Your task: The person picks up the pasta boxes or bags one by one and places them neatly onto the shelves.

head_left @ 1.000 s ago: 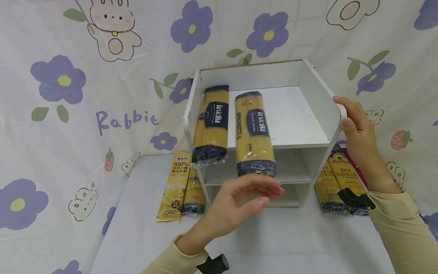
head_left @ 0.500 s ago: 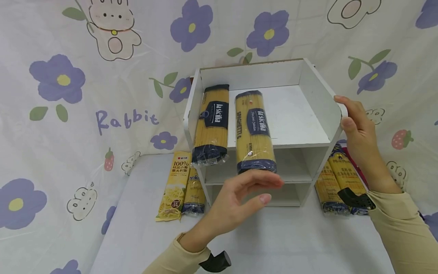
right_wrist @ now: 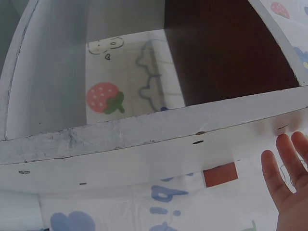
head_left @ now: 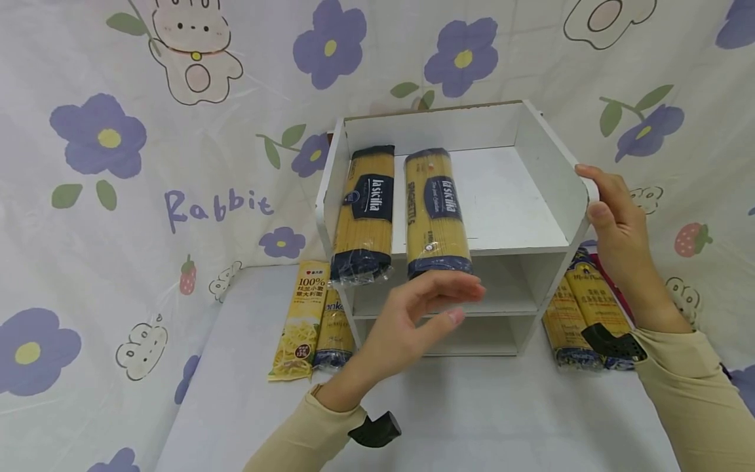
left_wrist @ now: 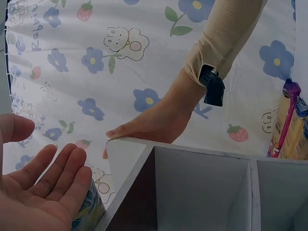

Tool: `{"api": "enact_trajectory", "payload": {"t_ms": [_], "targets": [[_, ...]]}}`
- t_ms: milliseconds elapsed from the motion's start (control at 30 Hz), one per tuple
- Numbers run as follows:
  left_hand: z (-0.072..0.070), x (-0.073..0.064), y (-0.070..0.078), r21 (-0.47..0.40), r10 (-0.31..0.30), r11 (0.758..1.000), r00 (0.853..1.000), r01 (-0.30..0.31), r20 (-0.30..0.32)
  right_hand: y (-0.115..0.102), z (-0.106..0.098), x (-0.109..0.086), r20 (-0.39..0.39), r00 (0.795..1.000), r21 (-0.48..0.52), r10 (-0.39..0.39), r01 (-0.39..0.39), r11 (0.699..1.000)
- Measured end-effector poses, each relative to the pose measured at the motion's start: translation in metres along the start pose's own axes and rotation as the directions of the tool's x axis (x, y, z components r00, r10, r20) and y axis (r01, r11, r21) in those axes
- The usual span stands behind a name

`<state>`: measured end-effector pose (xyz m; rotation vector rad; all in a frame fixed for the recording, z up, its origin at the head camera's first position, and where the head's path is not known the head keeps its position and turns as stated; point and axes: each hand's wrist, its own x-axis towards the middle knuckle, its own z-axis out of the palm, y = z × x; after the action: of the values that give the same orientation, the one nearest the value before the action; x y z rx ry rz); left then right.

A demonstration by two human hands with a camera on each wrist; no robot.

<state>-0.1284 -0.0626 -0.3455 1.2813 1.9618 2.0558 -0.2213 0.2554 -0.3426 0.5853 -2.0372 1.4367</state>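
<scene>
A spaghetti pack (head_left: 435, 213) with a navy label and bottom band lies on the top level of a white shelf unit (head_left: 507, 196), its near end at the front edge. Against that end is my left hand (head_left: 407, 321), palm facing me, fingers extended and thumb apart; the exact contact is hidden. Parallel to it, on the left, lies another spaghetti pack (head_left: 366, 213). My right hand (head_left: 625, 236) holds the front corner of the shelf's right side panel, thumb at the front edge. In the right wrist view, fingers (right_wrist: 274, 180) touch the panel's outer face.
On the white table (head_left: 236, 341), a yellow pasta bag (head_left: 301, 321) and a blue-ended pasta pack (head_left: 334, 331) stand left of the unit. Several more pasta packs (head_left: 566, 314) stand at its right. A patterned curtain (head_left: 236, 164) hangs behind.
My left hand has moved forward and up, and the right-hand spaghetti pack has slid deeper onto the top level. My right hand stays at the shelf's corner.
</scene>
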Motion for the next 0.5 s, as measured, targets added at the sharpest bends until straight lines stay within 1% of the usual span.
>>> {"api": "enact_trajectory", "payload": {"t_ms": [333, 500], "targets": [[-0.007, 0.014, -0.009, 0.021, -0.012, 1.0, 0.999, 0.012, -0.04, -0.002, 0.0, -0.001, 0.004, 1.0, -0.032, 0.009, -0.009, 0.999], [-0.009, 0.017, -0.01, 0.02, -0.027, 0.999, 0.999, 0.028, -0.044, -0.003, 0.0, -0.001, 0.001, 1.0, -0.027, 0.024, -0.024, 0.999]]}}
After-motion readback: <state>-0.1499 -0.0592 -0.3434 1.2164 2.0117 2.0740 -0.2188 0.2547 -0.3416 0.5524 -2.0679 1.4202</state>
